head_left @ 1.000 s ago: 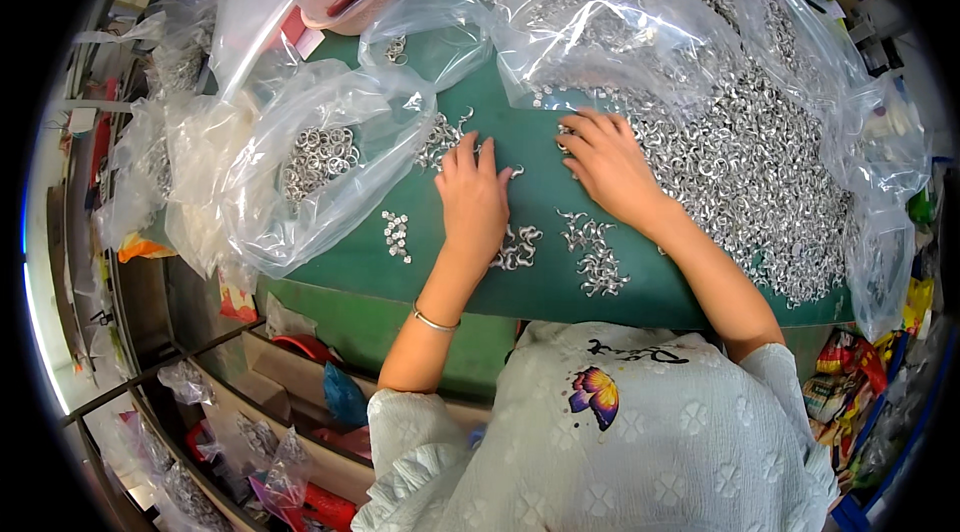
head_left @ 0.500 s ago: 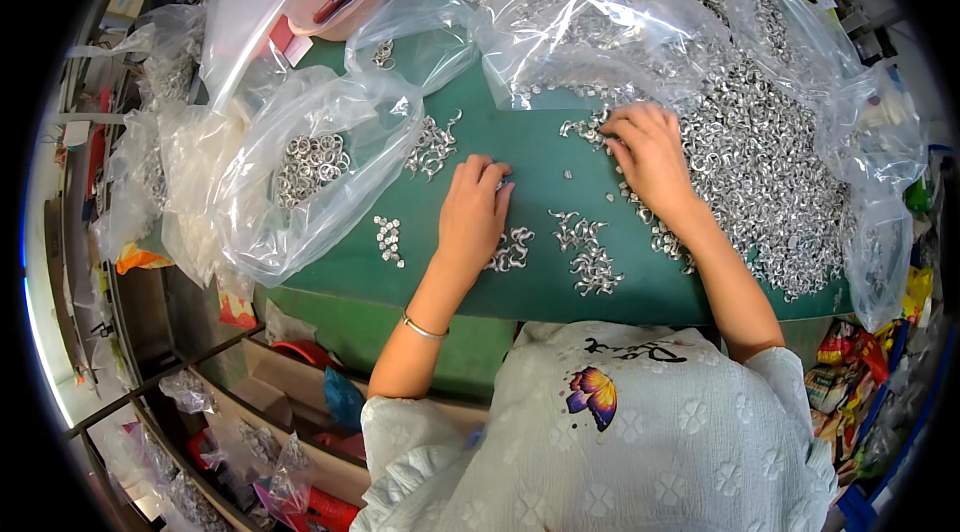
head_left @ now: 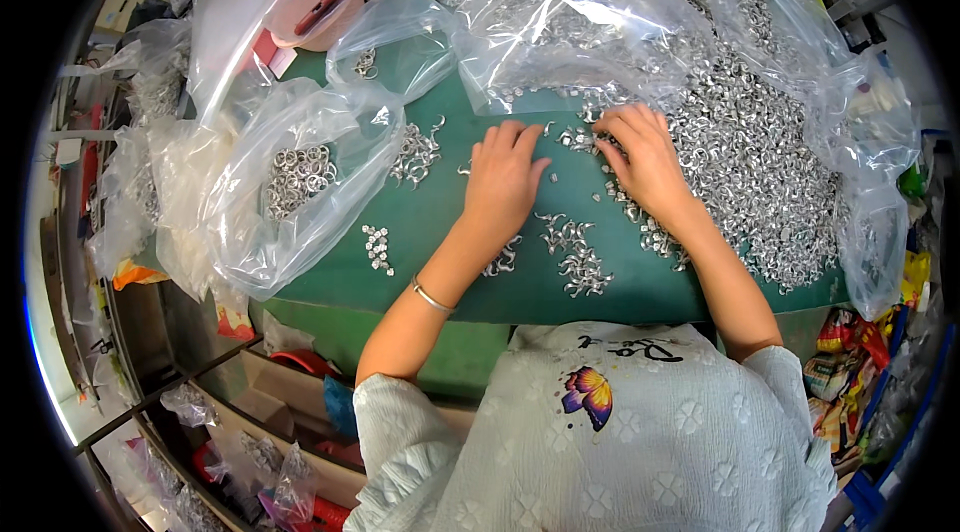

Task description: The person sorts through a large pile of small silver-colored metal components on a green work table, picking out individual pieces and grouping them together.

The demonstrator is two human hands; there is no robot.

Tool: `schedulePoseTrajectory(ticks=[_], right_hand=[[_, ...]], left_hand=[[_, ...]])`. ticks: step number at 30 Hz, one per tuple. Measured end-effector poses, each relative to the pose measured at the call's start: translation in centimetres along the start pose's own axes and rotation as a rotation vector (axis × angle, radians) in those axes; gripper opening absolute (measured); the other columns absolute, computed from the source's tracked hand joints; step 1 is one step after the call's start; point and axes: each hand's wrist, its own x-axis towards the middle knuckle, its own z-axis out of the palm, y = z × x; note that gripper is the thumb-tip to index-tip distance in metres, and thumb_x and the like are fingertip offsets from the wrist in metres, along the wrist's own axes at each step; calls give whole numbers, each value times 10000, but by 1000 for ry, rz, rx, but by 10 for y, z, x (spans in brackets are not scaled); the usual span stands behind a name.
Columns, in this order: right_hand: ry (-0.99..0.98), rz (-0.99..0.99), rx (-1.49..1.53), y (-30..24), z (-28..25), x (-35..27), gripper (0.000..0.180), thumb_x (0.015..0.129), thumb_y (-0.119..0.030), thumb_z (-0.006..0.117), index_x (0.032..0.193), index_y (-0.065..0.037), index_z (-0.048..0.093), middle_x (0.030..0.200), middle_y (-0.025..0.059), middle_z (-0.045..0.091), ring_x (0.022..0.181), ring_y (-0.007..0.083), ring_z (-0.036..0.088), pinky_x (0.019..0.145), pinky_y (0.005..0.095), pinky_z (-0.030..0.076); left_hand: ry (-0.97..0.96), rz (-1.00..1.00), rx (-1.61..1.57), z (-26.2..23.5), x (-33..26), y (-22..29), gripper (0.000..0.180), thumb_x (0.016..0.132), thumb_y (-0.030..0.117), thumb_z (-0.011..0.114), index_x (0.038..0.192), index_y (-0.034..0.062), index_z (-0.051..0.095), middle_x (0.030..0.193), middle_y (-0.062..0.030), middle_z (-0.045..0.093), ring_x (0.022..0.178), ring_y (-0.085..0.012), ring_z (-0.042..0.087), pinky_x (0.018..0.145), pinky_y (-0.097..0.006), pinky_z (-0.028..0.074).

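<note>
left hand (head_left: 503, 182) palm down over bench (head_left: 425, 242), fingers loosely bent, can't tell if pinching anything. right hand (head_left: 645, 157) fingers curled at small metal pieces (head_left: 577, 139), left edge of big metal heap (head_left: 770, 172); grip unclear. metal rings (head_left: 299, 180) in clear bag (head_left: 240, 242), left side.

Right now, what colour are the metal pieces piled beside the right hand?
Piled metal pieces: shiny silver, best seen in the head view.

Green tabletop (head_left: 425, 217) — tan compartmented shelving (head_left: 288, 382)

pale grey top (head_left: 600, 467) | embossed clovers (head_left: 690, 417) | purple-yellow butterfly print (head_left: 587, 397) | short sleeves (head_left: 405, 427) | left-wrist bangle (head_left: 431, 297), probably metal
</note>
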Motion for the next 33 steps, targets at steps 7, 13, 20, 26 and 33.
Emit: schedulePoseTrajectory(ticks=[7,13,20,26,33], right_hand=[[-40,-86,-80,-9,22,13,184,783,-117,685,951,-55,641,1079,60,573,1084,261,487,909,408,359],[83,-59,-86,-4,5,8,92,802,-103,653,878,-52,664,958,55,604,1005,265,519,904,412,353],[36,-81,-66,-16,6,9,97,797,-98,651,886,-60,654,923,61,576,958,255,526,851,400,370],[35,-148,-164,-9,14,6,129,775,-88,673,894,-64,628,897,54,565,928,237,531,832,395,370],[64,-49,-37,-4,-3,-4,111,783,-76,666,877,-55,609,862,69,583,891,260,547,815,379,385]], left_hand=[[-7,34,-26,32,24,-14,189,807,31,652,990,10,609,928,-131,588,882,-323,573,761,-401,458],[-60,-154,-315,12,2,-5,120,800,-38,619,915,-6,611,857,-148,585,826,-321,581,734,-388,475],[-176,8,-251,3,-36,21,152,782,-40,649,924,1,614,872,-138,579,809,-306,580,714,-373,479],[-138,-33,-239,-8,-30,29,173,769,-49,644,932,6,625,913,-129,581,848,-323,572,764,-391,468],[-222,5,-232,-1,-29,13,151,771,-43,645,914,6,634,896,-121,577,833,-319,570,753,-404,465]])
